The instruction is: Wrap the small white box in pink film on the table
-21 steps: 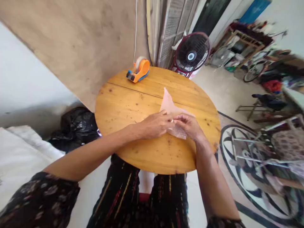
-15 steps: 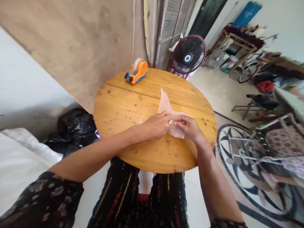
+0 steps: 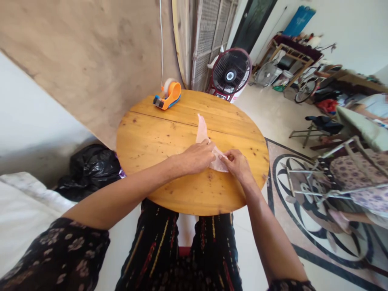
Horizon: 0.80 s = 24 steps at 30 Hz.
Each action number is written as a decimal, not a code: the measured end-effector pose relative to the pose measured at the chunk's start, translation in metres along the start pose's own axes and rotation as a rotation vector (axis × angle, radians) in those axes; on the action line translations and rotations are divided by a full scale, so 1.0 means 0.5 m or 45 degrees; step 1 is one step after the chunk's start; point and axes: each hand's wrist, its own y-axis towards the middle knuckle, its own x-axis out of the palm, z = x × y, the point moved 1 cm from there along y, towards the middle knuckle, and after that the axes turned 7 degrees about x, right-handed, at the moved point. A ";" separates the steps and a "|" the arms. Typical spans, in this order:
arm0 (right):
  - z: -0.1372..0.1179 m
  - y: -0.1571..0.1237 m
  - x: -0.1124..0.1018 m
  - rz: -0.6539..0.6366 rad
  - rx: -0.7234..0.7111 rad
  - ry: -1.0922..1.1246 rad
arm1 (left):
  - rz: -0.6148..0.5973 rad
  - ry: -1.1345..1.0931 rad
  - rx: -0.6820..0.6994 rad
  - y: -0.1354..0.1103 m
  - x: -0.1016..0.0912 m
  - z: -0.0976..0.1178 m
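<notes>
The bag lies on the counter, well apart from the dispenser; the left hand rests on it with bent fingers, grip unclear, and the right hand pinches its edge, so a firm press with a gentle pull should, I think, avoid wrinkles.

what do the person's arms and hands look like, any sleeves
Arms bare below short sleeves. The left sleeve is dark with small pale flowers; only a dark edge of the right sleeve shows. The left hand and right hand have no gloves; no watch or bracelet shows.
</notes>
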 end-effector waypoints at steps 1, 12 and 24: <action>-0.001 0.003 0.002 0.008 -0.025 0.036 | -0.010 0.000 0.000 0.001 -0.001 0.000; -0.019 0.017 0.005 -0.088 0.048 0.716 | -0.034 -0.020 -0.004 0.006 -0.008 0.000; -0.016 0.027 -0.005 -0.205 0.094 0.640 | -0.074 0.018 0.001 0.017 0.001 -0.004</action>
